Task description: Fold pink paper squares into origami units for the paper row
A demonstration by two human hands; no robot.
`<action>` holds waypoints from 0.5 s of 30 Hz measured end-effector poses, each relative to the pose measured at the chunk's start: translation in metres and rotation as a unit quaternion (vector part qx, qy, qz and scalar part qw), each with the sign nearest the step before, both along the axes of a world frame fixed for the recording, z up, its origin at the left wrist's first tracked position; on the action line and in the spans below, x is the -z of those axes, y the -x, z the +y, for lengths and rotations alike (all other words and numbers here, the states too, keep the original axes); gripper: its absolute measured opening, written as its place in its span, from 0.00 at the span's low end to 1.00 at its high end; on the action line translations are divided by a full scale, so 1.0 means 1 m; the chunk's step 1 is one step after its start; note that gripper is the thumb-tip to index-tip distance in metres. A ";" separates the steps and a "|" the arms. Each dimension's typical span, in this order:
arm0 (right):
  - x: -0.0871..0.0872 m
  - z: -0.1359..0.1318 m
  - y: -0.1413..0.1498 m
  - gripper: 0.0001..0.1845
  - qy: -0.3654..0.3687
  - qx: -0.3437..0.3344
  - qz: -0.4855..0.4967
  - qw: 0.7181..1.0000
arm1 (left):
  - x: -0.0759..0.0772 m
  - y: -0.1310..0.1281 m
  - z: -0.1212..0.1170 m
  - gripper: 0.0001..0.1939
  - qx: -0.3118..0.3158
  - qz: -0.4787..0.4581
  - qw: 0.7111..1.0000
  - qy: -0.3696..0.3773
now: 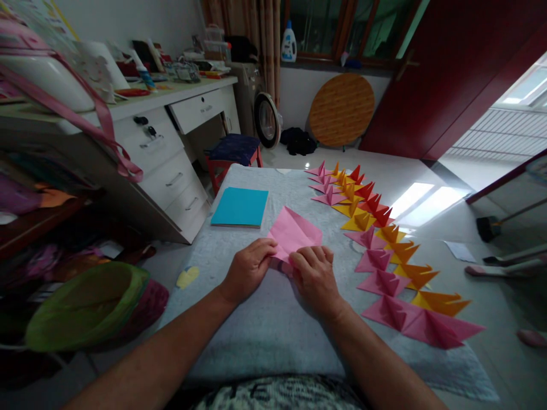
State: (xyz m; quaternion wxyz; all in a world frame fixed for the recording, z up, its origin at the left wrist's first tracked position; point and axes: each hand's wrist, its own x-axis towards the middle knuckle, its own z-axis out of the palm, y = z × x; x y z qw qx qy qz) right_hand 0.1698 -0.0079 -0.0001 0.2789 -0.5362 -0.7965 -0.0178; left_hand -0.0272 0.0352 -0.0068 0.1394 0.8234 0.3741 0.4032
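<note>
A creased pink sheet of origami paper (294, 230) is held just above the cloth-covered table (273, 347). My left hand (250, 265) pinches its left corner between thumb and fingers. On the near right edge, my right hand (315, 279) grips the paper with curled fingers. Beyond my left hand lies a stack of blue square paper (240, 206). To the right stand rows of folded paper cranes, pink (387, 310), yellow (412, 273) and red (380, 208).
A white desk with drawers (171, 171) runs along the left, with a blue-topped stool (236, 149) beside it. A green-lined bin (85, 307) sits at the table's left. Farther back are a washing machine with its door open (267, 121) and a round wooden tabletop (342, 109).
</note>
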 end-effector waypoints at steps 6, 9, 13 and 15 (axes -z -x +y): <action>-0.005 0.001 -0.021 0.16 0.044 -0.055 0.024 0.997 | 0.003 0.012 0.015 0.06 -0.005 -0.083 0.988 0.131; 0.001 0.004 -0.025 0.14 0.040 -0.086 0.024 0.995 | 0.008 0.014 0.018 0.08 0.021 -0.045 0.986 0.160; 0.006 0.005 -0.023 0.11 0.075 -0.127 0.026 0.989 | 0.009 0.018 0.020 0.11 -0.001 0.080 0.993 0.091; 0.005 0.004 -0.021 0.10 0.092 -0.140 0.030 0.985 | 0.007 0.021 0.020 0.10 -0.011 0.134 0.989 0.058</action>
